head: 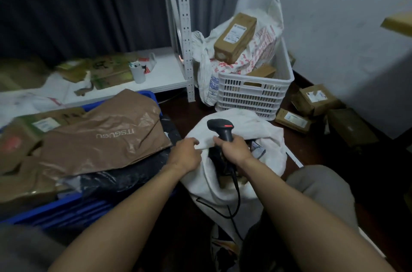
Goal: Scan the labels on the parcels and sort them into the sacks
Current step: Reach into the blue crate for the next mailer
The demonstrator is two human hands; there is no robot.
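Presently, left grip (186,153) pinches the rim of the white sack (256,131); right grip (231,149), just beside it, is wrapped round the handle of the black scanner (220,129), head upright above the knuckles. Left of both grips a brown mailer parcel (107,138) lies on the heaped blue crate (66,209). Beyond them a labelled box (235,37) rests on a second sack (263,49) in the white crate (252,93).

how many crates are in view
2: a white crate right of the shelf, and a blue crate at left under parcels. Others may be hidden.
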